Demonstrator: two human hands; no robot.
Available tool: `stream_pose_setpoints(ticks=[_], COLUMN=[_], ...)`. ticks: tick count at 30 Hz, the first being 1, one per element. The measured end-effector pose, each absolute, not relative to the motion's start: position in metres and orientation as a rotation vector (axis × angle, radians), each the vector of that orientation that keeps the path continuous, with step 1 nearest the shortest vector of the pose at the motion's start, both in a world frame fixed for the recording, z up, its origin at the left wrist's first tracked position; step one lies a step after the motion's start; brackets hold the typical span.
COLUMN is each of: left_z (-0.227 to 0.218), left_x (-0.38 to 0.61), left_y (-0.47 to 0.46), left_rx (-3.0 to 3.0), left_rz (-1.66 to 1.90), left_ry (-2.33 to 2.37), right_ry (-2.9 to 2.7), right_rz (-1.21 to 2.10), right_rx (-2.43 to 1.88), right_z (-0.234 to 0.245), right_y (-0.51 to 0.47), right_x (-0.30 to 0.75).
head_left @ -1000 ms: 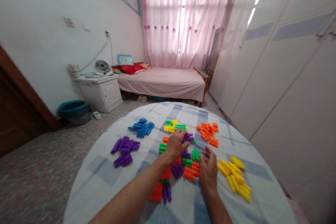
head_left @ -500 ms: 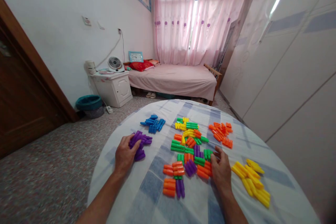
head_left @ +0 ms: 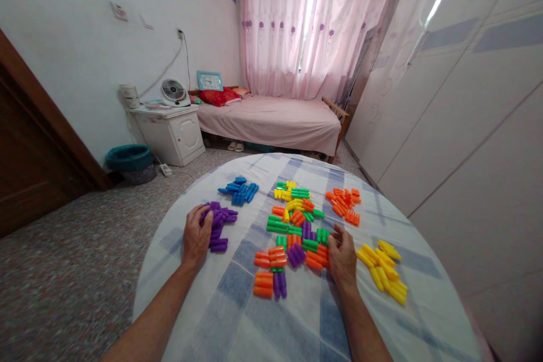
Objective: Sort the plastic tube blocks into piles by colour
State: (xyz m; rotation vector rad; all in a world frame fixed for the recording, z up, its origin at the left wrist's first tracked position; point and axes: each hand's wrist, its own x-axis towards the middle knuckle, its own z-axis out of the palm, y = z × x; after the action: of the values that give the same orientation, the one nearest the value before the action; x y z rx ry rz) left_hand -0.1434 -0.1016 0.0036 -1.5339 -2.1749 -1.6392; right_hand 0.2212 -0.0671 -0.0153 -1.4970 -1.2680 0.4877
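My left hand [head_left: 196, 236] lies against the left edge of a pile of purple plastic pieces [head_left: 218, 226], fingers loosely bent and thumb apart, with no piece visibly gripped. My right hand [head_left: 343, 257] rests on the table beside a green ribbed block [head_left: 323, 236], thumb and fingertips close to its right side. Its fingers are curved and apart; their undersides are hidden. Between the hands lies a mixed cluster of ribbed blocks, among them an orange block [head_left: 314, 260], a purple block [head_left: 296, 255] and a long green block [head_left: 277, 224].
A blue pile [head_left: 240, 190] lies beyond the purple one. Orange pieces [head_left: 344, 202] lie at the far right, and yellow pieces [head_left: 384, 271] right of my right hand. The round table has a checked cloth [head_left: 237, 328]. A bed [head_left: 271, 119] stands beyond.
The camera view has shifted, so the table and room appear moved left and slightly up. My left hand has drawn back a little leftward from over the purple pieces. The right hand stays by the green block.
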Motion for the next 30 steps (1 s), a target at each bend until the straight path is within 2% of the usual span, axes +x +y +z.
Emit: stream_pose_setpoints(ticks=[5, 12, 17, 19, 21, 30], left_z=[0.001, 0.016, 0.034, 0.038, 0.04, 0.046], left_x=[-0.147, -0.134, -0.078, -0.049, -0.025, -0.005], left_y=[-0.102, -0.11, -0.138, -0.151, -0.16, -0.162], left_rx=[-1.466, -1.487, -2.178, -2.651, -2.881, -3.012], left_rz=[-1.69, -1.463, -1.201, -0.915, -0.714, -0.518], left_ry=[-2.215, -2.068, -1.639, -1.34, -1.172, -1.238], right_ry=[-1.283, -1.3, -1.3, -1.293, -1.293, -1.311], right_rz=[0.486, 0.475, 0.475, 0.476, 0.481, 0.497], right_rx=[-1.484, -1.494, -1.489, -1.487, -1.475, -1.465], right_z=[-0.018, -0.015, -0.011, -0.011, -0.012, -0.017], right_y=[-0.066, -0.067, -0.069, -0.069, -0.069, -0.067], right_x=[0.222, 0.222, 0.219, 0.219, 0.22, 0.222])
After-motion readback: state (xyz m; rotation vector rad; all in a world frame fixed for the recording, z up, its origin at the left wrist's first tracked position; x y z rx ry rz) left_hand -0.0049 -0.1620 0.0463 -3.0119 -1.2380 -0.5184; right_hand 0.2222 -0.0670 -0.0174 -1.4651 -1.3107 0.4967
